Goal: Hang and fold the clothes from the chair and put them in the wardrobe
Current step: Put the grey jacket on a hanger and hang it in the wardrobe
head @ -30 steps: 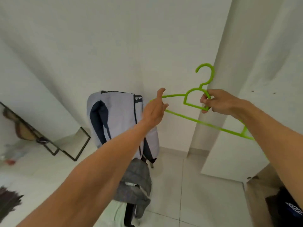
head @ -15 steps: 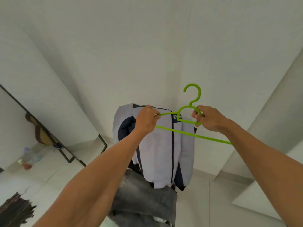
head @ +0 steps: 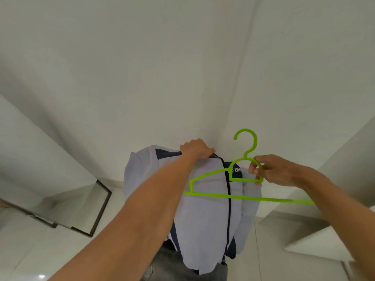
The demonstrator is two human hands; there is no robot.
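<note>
Looking forward and down from the head camera, two bare forearms reach out toward a white corner of a room. The left hand curls its fingers over the top edge of a pale lilac zip jacket with navy panels, gripping the cloth at the collar. The jacket hangs straight down, front facing the viewer, its dark zip line running down the middle and a small white logo on a navy chest patch. The right hand pinches a bright green plastic hanger between thumb and fingers, at the small inner frame just below the hook. The hanger is held upright in front of the jacket's upper chest, hook pointing up; its long lower bar crosses the jacket and passes behind the right forearm. Grey jeans lie bunched beneath the jacket's hem. A dark-framed mirror leans against the wall at the left, standing on a pale tiled floor.
</note>
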